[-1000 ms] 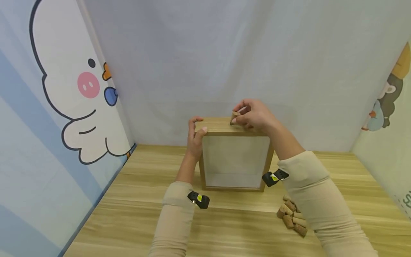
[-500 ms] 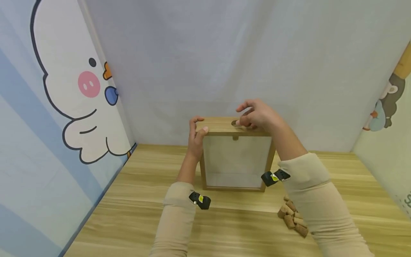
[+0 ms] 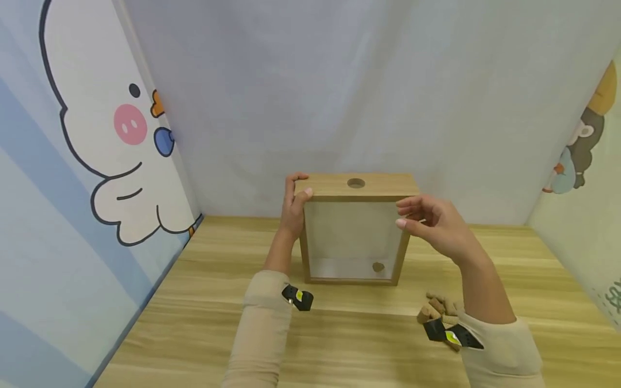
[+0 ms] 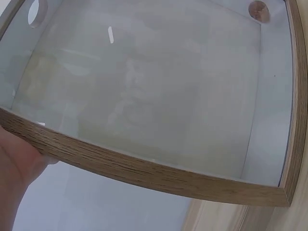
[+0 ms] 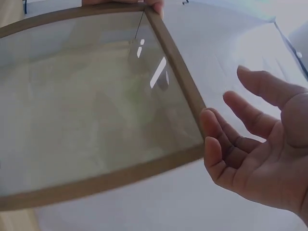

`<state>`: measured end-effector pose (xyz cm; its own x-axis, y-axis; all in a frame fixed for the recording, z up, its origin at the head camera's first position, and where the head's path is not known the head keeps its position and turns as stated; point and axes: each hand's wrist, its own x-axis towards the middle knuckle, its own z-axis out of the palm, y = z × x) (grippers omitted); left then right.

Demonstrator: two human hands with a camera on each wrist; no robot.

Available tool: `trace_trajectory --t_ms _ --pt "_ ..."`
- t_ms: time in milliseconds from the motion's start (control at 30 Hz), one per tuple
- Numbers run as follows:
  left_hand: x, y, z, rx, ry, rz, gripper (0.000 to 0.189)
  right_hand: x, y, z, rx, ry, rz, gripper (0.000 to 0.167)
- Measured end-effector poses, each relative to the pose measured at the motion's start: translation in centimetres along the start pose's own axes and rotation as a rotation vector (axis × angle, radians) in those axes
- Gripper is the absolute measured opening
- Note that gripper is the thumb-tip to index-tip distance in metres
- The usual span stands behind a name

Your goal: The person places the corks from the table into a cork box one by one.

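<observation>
A wooden shadow box [image 3: 330, 186] with a clear front stands upright on the table, and its top has a round hole [image 3: 356, 183]. One cork [image 3: 378, 267] lies inside at the bottom right; the left wrist view shows that same cork [image 4: 259, 10] in a corner. My left hand [image 3: 292, 211] grips the box's upper left corner, thumb in front and fingers over the top. Beside the upper right edge, my right hand [image 3: 440, 229] holds nothing. Its fingers are loosely bent in the right wrist view, close to the wooden edge [image 5: 180, 79].
Several loose corks [image 3: 429, 312] lie piled on the wood-grain table [image 3: 204, 302] at the right, partly hidden by my right wrist strap. A pale curtain [image 3: 271, 97] hangs behind the box. Printed cloth panels [image 3: 92, 108] flank both sides.
My right hand pushed a cork into the top hole and let it go, and the cork dropped to the box's floor. That hand then moved right and down. The left hand kept its grip.
</observation>
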<state>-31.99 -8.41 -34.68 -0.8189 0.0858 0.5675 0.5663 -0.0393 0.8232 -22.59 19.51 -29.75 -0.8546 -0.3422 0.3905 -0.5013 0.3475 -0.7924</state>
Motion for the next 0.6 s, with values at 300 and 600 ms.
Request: trace_trajectory --t_ms 300,600 --pt "-0.3 2.5 0.4 -0.015 -0.002 0.012 0.046 -4.1 4.5 -2.0 0.04 -0.113 0.049 0.037" --pt "-0.4 2.1 0.6 -0.037 0.026 0.01 0.048 -7.5 9.4 -3.1 0.109 -0.246 0.167 0.04"
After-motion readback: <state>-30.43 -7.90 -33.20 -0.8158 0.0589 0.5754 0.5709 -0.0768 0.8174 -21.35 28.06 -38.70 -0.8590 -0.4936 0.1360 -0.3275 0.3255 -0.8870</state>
